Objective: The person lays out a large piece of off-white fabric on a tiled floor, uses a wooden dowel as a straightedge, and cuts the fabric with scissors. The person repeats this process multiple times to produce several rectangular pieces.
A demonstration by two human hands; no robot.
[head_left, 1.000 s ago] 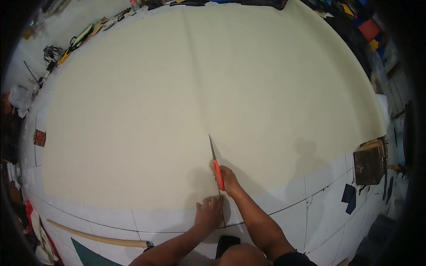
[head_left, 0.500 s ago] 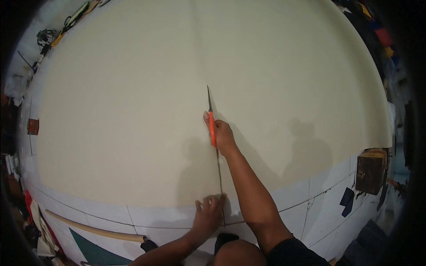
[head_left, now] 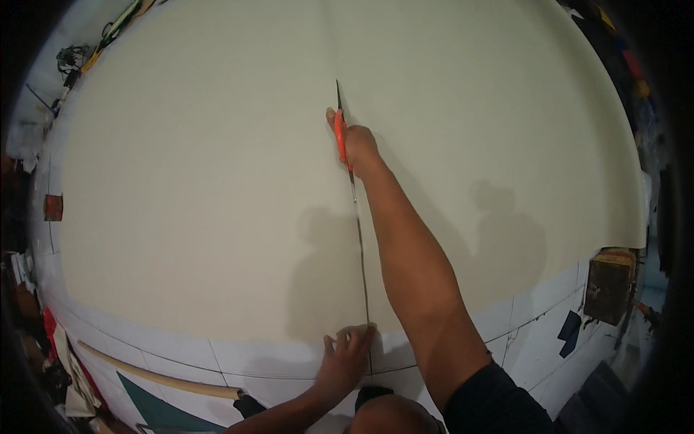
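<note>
Across the white tiled surface lies a large cream sheet (head_left: 202, 181); I cannot tell whether it is paper or cloth. My right hand (head_left: 361, 145), stretched far over its middle, is closed around orange-red-handled scissors (head_left: 340, 134). The blades point away from me and look nearly closed. Behind the scissors, a narrow dark line like a slit (head_left: 362, 253) runs back to the near edge of the sheet. There my left hand (head_left: 344, 362) rests with fingers apart, their tips pressing on the edge beside the line.
A worn brown block (head_left: 609, 288) stands by the sheet's right near corner, with a dark blue scrap (head_left: 570, 334) close by. A small reddish box (head_left: 53, 207) sits at the left edge. Lower left are a long tan rod (head_left: 159, 372) and a green piece (head_left: 155, 406).
My right hand and the scissors have moved farther away up the sheet, and the dark line behind them is longer. My left hand stays at the near edge.
</note>
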